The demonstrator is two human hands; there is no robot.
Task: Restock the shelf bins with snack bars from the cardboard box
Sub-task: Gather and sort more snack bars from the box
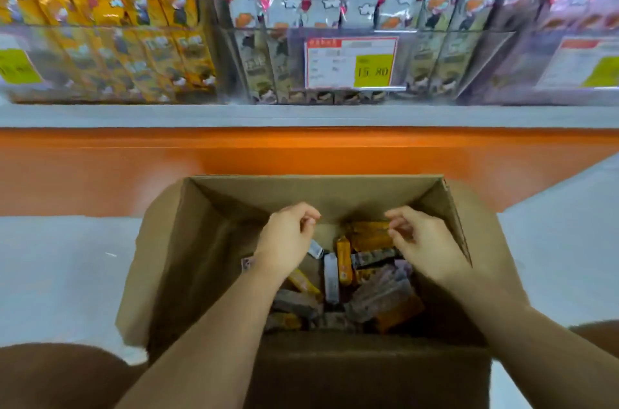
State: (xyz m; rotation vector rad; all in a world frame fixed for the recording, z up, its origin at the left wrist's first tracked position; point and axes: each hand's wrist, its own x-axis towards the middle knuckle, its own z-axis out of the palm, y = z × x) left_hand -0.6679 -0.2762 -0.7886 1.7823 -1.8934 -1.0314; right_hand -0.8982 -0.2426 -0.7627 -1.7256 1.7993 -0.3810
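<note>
An open cardboard box point(214, 241) stands on the floor in front of me, with several snack bars point(345, 261) in orange, grey and purple wrappers lying loose at its bottom. Both my hands hover inside the box above the bars. My left hand point(288, 237) has loosely curled fingers and holds nothing. My right hand point(418, 241) is likewise loosely curled and empty. Above, clear shelf bins hold upright bars: a yellow-wrapped bin point(100, 23) at left, a grey-wrapped bin point(335, 6) in the middle, a purple-wrapped bin point(569, 6) at right.
A price tag reading 15.80 point(351, 63) hangs on the middle bin's front. An orange shelf base point(134, 167) runs below a grey ledge point(301, 115). Pale floor lies on both sides of the box. My knees show at the lower corners.
</note>
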